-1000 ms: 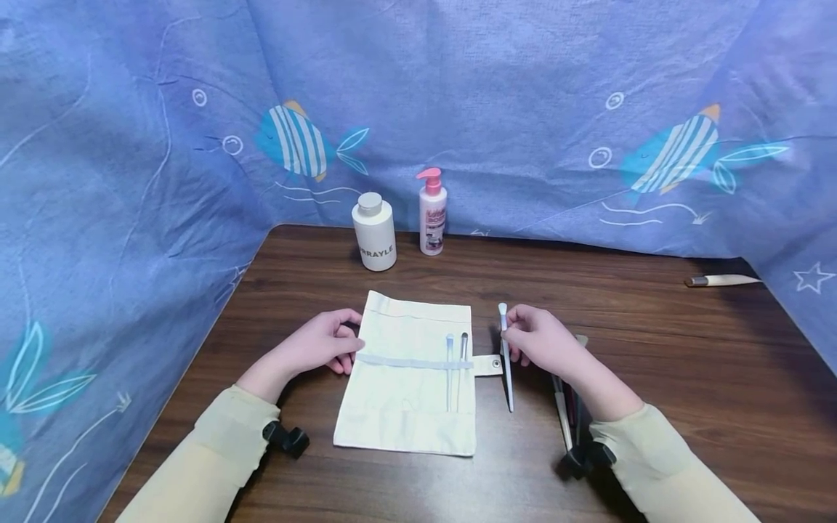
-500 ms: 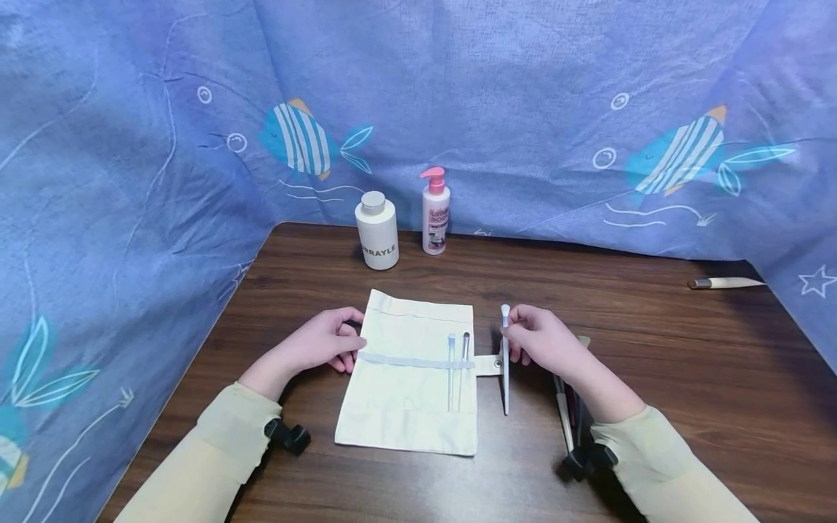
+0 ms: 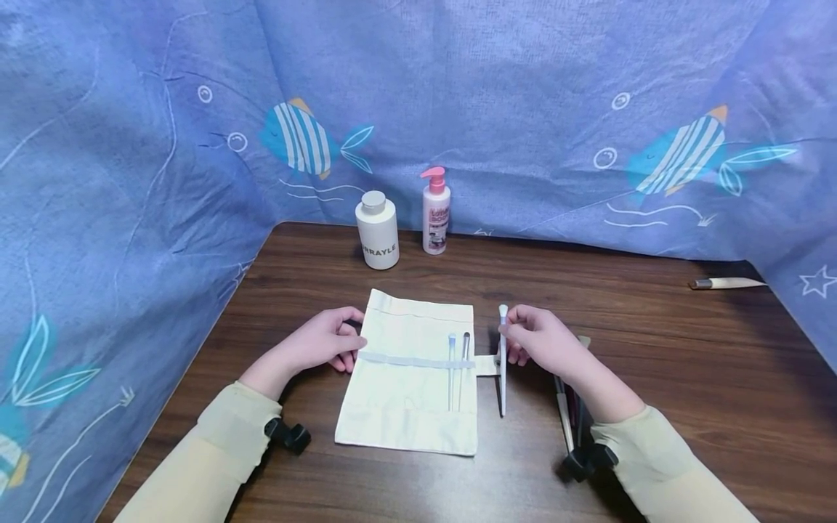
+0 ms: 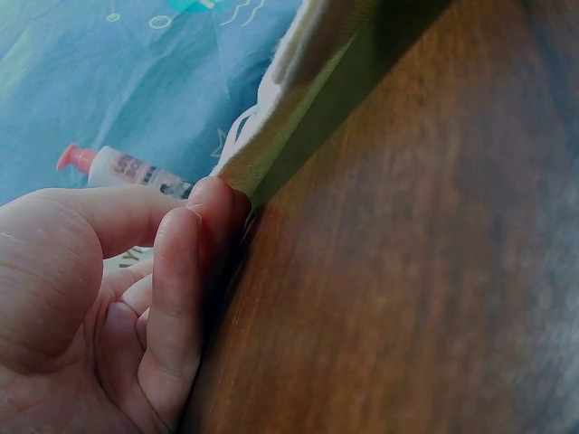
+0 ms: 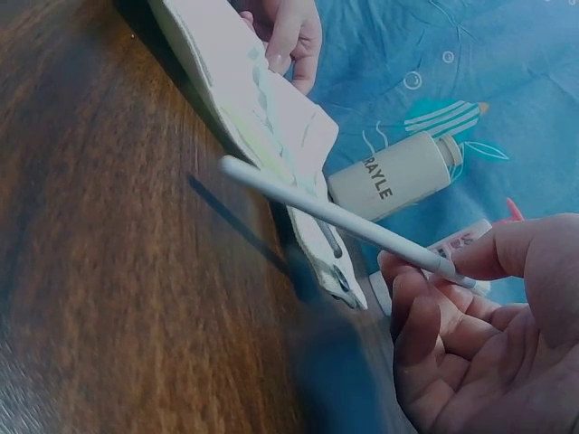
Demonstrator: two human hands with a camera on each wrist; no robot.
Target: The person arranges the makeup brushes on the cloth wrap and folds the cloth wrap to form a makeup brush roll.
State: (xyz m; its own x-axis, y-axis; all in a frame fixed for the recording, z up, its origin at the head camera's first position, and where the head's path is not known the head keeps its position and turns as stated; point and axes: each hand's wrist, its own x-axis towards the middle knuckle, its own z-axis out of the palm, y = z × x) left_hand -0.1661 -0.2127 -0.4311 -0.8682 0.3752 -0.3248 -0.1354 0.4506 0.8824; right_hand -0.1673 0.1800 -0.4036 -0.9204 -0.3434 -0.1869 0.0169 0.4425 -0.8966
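A cream cloth brush roll lies unfolded on the table, a grey elastic band across its middle. Two slim makeup brushes are tucked under the band at its right side. My left hand pinches the roll's left edge between thumb and fingers, lifting that edge a little in the left wrist view. Just beyond the right edge, my right hand pinches a pale makeup brush near its bristle end. Its handle tip points toward me, over the roll's snap strap.
Several more brushes lie partly hidden under my right forearm. A white bottle and a pink-topped pump bottle stand at the back. One brush lies at the far right edge. A blue fish-print cloth hangs behind the table.
The handle end of the held brush has swung left, from a slant to nearly straight toward me, now over the strap. My left hand stays at the roll's edge.
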